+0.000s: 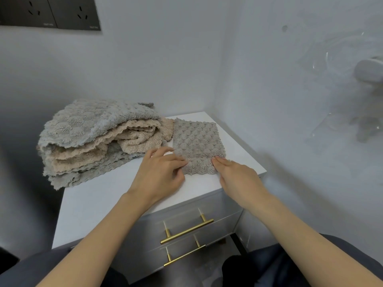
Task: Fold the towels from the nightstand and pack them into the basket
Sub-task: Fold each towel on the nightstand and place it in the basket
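Towels (89, 141) for this job all lie on the nightstand (99, 201) in front of you, a white-topped unit standing in the corner of the room. Its two grey drawer fronts face you, each with a brass bar handle: the upper handle (186, 230) just above the lower handle (184, 255).

Most of the towels make up a loose, rumpled heap of grey and beige cloth. It fills the far left of the top and hangs slightly past the left edge.

Just right of the heap, touching its beige edge at the far corner, lies a single grey towel (198, 141). It is spread flat as a small rectangle on the right half of the top.

Your left hand (159, 172) rests at the towel's near left edge, its fingers loosely bent and a little apart, with the fingertips on the cloth. Your right hand (238, 175) lies on the near right corner, fingers straight and close together, pressing the cloth down against the top.

On the wall at upper left is a dark socket panel (49, 12).
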The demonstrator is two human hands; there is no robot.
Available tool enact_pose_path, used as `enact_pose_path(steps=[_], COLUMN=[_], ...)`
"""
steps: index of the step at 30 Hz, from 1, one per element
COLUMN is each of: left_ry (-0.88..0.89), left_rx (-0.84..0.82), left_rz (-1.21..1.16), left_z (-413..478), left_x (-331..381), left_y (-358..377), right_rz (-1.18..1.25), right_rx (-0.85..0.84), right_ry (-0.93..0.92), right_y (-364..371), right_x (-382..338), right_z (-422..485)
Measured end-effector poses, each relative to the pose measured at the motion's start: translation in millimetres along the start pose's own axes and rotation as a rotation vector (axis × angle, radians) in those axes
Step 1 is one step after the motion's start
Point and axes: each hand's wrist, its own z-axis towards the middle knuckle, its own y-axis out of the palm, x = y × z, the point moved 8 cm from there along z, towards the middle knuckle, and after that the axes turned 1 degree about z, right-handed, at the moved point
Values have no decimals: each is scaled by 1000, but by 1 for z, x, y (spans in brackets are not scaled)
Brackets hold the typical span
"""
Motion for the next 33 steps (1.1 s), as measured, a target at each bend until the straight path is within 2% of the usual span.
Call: enact_pose_path(steps=[3, 9, 11, 15, 19, 23, 28, 33], left_ry=[-48, -80, -128, -241, -355, -404, -478, -543], left_rx=[-75, -25, -2, 13, -47, -56, -18, 31], left_rz=[4, -83, -136, -293, -514, -556, -486, -387], left_z=[-1, 3, 4, 4, 4, 5, 5, 5], left_x=[-9, -13, -16, -25, -33, -36, -41, -46], left_y=[6, 5, 4, 4, 12, 17, 22, 24], right_rz=[12, 78, 184, 551, 716, 823, 818, 586], right_rx=[32, 84, 120, 142, 94, 82, 120, 155], right_ry=[3, -40, -16, 96, 207, 316, 406, 397], right_y=[-6, -11, -14, -18, -15, -12, -6, -6], right_x=[2, 6, 13, 27, 39, 47, 52, 47], right_z=[2, 4, 4, 4, 8, 10, 9, 8])
